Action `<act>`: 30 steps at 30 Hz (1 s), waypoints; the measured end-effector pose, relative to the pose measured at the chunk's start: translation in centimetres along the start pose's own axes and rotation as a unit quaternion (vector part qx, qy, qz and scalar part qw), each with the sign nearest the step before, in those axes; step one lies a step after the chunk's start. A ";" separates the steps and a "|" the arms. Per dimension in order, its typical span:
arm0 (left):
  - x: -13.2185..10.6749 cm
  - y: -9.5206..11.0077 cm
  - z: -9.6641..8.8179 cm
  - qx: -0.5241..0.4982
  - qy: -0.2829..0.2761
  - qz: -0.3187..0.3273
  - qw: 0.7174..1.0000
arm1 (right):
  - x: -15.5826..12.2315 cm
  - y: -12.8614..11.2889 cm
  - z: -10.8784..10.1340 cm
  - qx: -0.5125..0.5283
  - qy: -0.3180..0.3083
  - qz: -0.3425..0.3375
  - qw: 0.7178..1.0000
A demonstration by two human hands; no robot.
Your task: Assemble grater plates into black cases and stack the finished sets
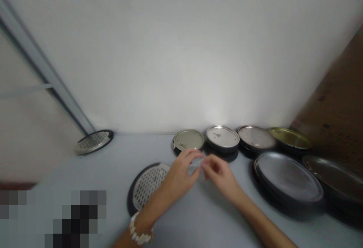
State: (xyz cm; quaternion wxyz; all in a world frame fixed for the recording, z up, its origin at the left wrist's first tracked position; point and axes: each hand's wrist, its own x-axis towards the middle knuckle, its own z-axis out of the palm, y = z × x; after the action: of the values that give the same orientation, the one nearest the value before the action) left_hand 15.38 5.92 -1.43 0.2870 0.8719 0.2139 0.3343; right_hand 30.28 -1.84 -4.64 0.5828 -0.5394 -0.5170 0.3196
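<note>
Close together over the table, both my hands meet at a small clear, see-through piece (196, 162), blurred and too small to name. My left hand (181, 170) curves its thumb and fingers around its left side. With a pinch, my right hand (219, 169) grips its right end. Under my left forearm lies a round perforated metal plate (149, 181) with a dark rim, partly covered by the arm. Just behind my hands stand a round dish with a pale tray and a small metal clip-like piece (188, 140), and another silver dish (222, 136) with small metal bits on it.
Right of these are a silver dish (256, 137), a yellow-green dish (289, 138), a large grey tray (289, 176) and a dark tray (336, 176). Another perforated plate (95, 142) lies far left. A cardboard box (340, 108) borders the right; a white wall (181, 51) rises behind.
</note>
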 end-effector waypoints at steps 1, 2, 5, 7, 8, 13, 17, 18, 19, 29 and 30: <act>0.0 -0.1 0.0 0.005 -0.007 0.002 1.000 | 0.0 0.0 0.1 0.020 -0.001 0.004 1.000; -0.1 -0.3 0.1 0.013 -0.014 0.000 1.000 | 0.1 0.0 0.1 0.047 0.000 0.010 0.999; -0.1 -0.7 0.1 0.038 -0.028 -0.007 0.999 | 0.3 0.0 0.0 0.126 0.000 0.034 0.991; -0.1 -0.8 0.1 0.048 -0.037 -0.006 0.998 | 0.4 0.0 -0.1 0.145 -0.012 0.054 0.988; -0.1 -0.7 0.1 0.054 -0.040 -0.004 0.998 | 0.5 0.1 -0.2 0.148 -0.021 0.064 0.987; -0.3 -0.4 0.2 0.095 -0.056 0.007 0.994 | 0.6 0.5 -0.6 0.190 -0.041 0.093 0.977; -0.5 -0.2 0.2 0.108 -0.069 -0.004 0.992 | 0.5 0.0 -0.7 0.204 -0.062 0.084 0.973; -0.5 0.0 0.1 0.111 -0.072 -0.008 0.991 | 0.5 -0.2 -0.7 0.193 -0.065 0.078 0.976; -0.5 0.1 0.1 0.111 -0.074 -0.010 0.991 | 0.5 -0.4 -0.7 0.177 -0.066 0.072 0.979; 0.0 1.1 -0.1 -0.056 -0.007 -0.085 0.995 | 0.7 -0.3 -0.7 0.073 0.002 0.033 0.997; 0.0 1.0 -0.2 -0.077 -0.014 -0.101 0.992 | 0.7 -0.3 -0.7 0.070 0.002 0.030 0.997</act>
State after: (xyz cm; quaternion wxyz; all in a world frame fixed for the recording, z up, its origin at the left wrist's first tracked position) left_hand 15.46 5.22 -0.64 0.3886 0.8257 0.2700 0.3071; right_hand 31.11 -1.46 -4.06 0.6099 -0.5133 -0.4760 0.3713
